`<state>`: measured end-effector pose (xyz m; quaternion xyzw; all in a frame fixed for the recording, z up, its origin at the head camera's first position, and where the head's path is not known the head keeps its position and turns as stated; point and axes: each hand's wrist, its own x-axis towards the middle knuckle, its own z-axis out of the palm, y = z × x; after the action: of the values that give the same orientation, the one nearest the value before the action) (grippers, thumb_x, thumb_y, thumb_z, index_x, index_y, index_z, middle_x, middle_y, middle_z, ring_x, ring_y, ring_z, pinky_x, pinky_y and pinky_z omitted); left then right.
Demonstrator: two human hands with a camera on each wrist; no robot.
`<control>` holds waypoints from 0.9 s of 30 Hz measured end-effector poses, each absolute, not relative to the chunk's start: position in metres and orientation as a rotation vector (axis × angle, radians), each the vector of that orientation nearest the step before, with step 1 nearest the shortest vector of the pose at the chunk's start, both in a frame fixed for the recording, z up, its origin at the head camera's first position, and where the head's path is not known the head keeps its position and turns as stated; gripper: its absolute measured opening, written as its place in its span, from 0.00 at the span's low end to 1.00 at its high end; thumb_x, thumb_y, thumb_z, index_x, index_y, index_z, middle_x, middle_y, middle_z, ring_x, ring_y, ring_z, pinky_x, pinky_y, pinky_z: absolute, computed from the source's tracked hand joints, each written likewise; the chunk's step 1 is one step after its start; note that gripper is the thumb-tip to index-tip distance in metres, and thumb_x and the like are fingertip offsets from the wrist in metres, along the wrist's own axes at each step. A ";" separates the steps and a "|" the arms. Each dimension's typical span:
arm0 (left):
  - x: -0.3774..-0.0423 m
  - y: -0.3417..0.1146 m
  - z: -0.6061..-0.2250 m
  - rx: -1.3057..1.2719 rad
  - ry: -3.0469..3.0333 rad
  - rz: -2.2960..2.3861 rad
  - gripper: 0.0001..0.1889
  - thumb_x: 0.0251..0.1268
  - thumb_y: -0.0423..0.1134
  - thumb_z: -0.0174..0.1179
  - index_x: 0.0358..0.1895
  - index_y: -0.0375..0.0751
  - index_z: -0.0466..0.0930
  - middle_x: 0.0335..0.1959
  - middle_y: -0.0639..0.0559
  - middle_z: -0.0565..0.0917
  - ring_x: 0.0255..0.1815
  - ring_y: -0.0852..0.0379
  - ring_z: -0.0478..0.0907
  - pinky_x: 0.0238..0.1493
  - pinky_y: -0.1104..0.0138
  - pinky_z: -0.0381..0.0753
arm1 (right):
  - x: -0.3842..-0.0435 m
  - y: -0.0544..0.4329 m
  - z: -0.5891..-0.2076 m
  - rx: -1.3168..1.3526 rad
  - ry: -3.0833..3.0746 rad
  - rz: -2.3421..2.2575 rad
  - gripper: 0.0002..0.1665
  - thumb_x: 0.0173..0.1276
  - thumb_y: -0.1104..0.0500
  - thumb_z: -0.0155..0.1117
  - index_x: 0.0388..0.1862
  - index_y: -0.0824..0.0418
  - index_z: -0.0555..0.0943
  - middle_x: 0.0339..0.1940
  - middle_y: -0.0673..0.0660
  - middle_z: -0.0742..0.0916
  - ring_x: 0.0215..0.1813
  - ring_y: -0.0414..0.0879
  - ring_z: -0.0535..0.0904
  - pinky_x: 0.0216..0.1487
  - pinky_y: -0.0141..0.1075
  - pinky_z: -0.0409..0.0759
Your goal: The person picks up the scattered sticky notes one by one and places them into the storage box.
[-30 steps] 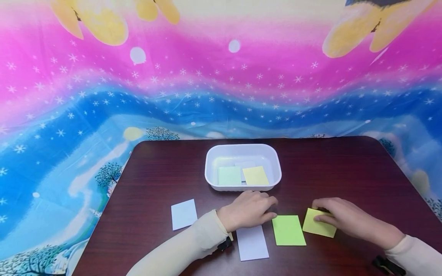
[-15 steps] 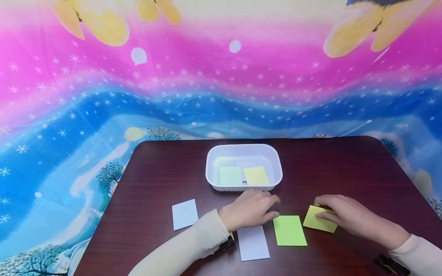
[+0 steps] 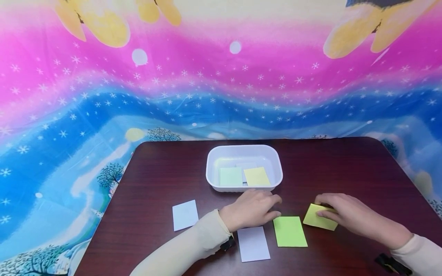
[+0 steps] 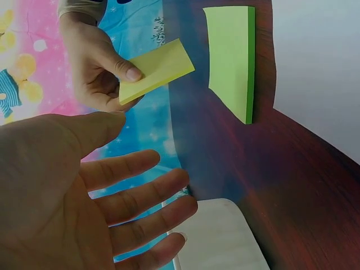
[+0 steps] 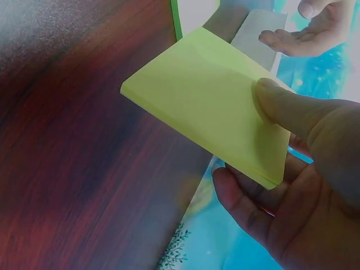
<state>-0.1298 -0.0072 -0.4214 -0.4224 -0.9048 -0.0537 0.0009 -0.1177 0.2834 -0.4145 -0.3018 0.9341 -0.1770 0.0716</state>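
Yellow pad point(image 3: 313, 218) is pinched in the right hand point(image 3: 348, 215), left hand point(image 3: 249, 209) spread. Patterned cloth point(image 3: 221, 84) hangs behind the dark table point(image 3: 331, 168), whose surface stretches rightward from tray point(image 3: 244, 189) to edge point(image 3: 397, 174).

The left sleeve point(image 3: 188, 247) hides most of a yellowish item point(image 3: 232, 235); the right hand point(image 3: 348, 214) covers part of the yellow sticky-note pad point(image 3: 315, 217). The left wrist view crops the white plastic tray point(image 4: 219, 239).
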 end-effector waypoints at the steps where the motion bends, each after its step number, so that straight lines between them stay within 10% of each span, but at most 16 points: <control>1: -0.130 -0.007 -0.421 -1.325 -2.842 -0.173 0.16 0.75 0.54 0.56 0.57 0.54 0.82 0.41 0.64 0.87 0.43 0.66 0.84 0.43 0.70 0.81 | -0.118 0.283 -0.414 -0.908 2.812 -0.527 0.09 0.71 0.50 0.67 0.32 0.41 0.75 0.24 0.34 0.70 0.27 0.27 0.62 0.30 0.29 0.61; 27: -0.134 -0.007 -0.410 -1.314 -2.872 -0.212 0.18 0.75 0.54 0.56 0.60 0.54 0.81 0.47 0.62 0.87 0.43 0.63 0.85 0.40 0.67 0.81 | -0.121 0.281 -0.409 -0.961 2.880 -0.472 0.11 0.69 0.52 0.69 0.32 0.39 0.74 0.24 0.32 0.70 0.28 0.26 0.63 0.31 0.28 0.63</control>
<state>-0.1341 -0.0065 -0.4095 -0.4152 -0.9072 -0.0671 -0.0119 -0.1210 0.2808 -0.4086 -0.3126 0.9367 -0.1536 0.0343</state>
